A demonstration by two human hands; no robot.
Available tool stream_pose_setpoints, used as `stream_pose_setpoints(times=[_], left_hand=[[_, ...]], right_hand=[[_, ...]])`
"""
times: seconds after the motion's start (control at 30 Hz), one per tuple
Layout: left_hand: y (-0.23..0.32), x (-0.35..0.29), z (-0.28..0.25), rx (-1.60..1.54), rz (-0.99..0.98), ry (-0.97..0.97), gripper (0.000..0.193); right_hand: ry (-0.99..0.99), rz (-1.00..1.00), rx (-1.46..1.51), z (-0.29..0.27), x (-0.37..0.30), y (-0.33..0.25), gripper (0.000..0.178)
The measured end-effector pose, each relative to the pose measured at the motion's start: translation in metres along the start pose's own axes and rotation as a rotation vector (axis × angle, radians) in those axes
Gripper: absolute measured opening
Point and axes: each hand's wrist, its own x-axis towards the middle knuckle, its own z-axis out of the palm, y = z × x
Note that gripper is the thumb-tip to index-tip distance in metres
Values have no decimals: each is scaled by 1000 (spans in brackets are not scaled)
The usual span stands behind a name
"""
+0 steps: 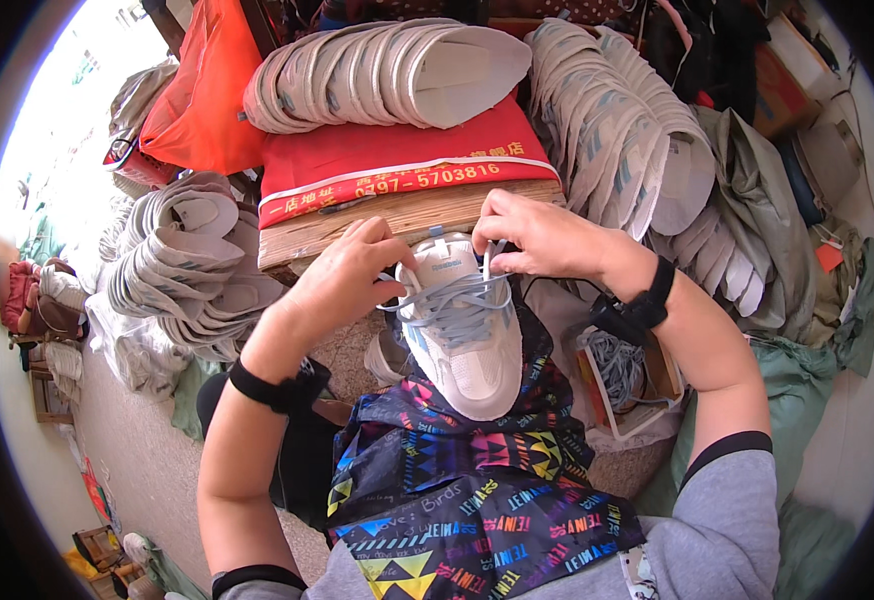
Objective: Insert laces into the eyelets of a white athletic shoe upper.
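Note:
A white shoe upper (pixel 469 377) lies in front of me over my dark patterned apron, toe toward me. A light blue shoelace (pixel 452 312) crosses its front in several loose rows. At the left edge of the shoe's opening, my left hand (pixel 354 268) is closed in a pinch on the lace beside the eyelets. Opposite it, my right hand (pixel 535 236) pinches the lace at the right edge, with fingertips also touching the upper. The lace ends are partly hidden by my fingers. The pale tongue (pixel 445 262) stands up between my hands against the bench edge.
A wooden bench (pixel 407 212) with a red cloth (pixel 387 160) carries a nested row of shoe uppers (pixel 357 78). More stacks of uppers lie right (pixel 597 130) and left (pixel 177 260). A box of blue laces (pixel 622 375) sits below my right forearm. An orange-red bag (pixel 207 100) hangs far left.

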Motion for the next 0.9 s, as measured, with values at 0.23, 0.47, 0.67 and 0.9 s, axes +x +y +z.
stream_pose_setpoints(times=[0.23, 0.47, 0.67, 0.9], left_hand=[[-21, 16, 2, -262, -88, -279, 21], [-13, 6, 39, -331, -312, -46, 19], [19, 9, 41, -909, -353, 340, 21], [-69, -77, 109, -854, -817, 293, 23]], right_hand=[[-271, 76, 193, -5, 6, 13, 20], [62, 233, 223, 35, 9, 10, 22], [399, 215, 655, 16, 28, -33, 9], [658, 319, 695, 22, -10, -25, 14]])
